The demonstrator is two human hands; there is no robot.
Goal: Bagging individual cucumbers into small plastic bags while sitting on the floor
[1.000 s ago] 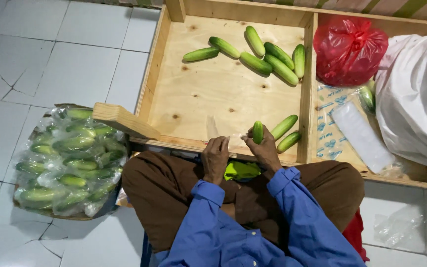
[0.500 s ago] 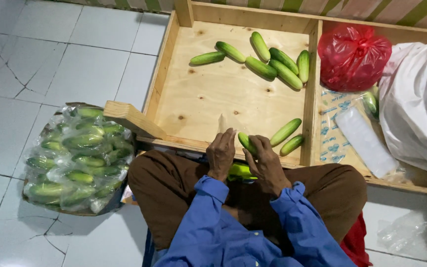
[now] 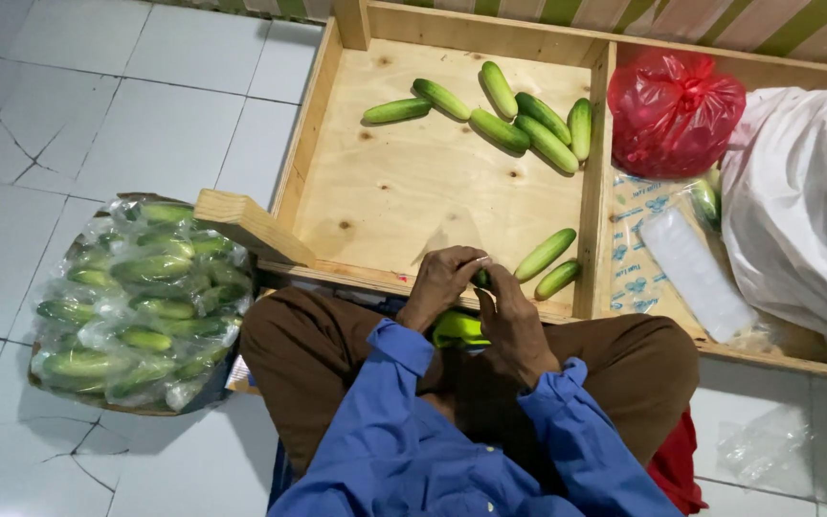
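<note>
My left hand (image 3: 440,284) and my right hand (image 3: 511,321) meet over my lap at the near rim of a wooden tray (image 3: 413,191). A small green cucumber (image 3: 480,279) is pinched between them, gripped by my right hand and mostly hidden by fingers. My left hand is closed on a thin pale knife blade (image 3: 480,258), of which only a sliver shows at the cucumber. Two cucumbers (image 3: 546,255) lie on the tray just right of my hands. Several more cucumbers (image 3: 519,120) lie at the tray's far side.
A clear plastic bag full of cucumbers (image 3: 136,297) sits on the tiled floor at my left. Beyond the tray's divider are a red plastic bag (image 3: 672,110), a white sack (image 3: 806,211) and clear plastic wrappers (image 3: 686,268). Something bright green (image 3: 457,328) lies in my lap.
The cucumber my right hand held upright has been lowered and drawn toward my left hand. Both hands have closed in together around it.
</note>
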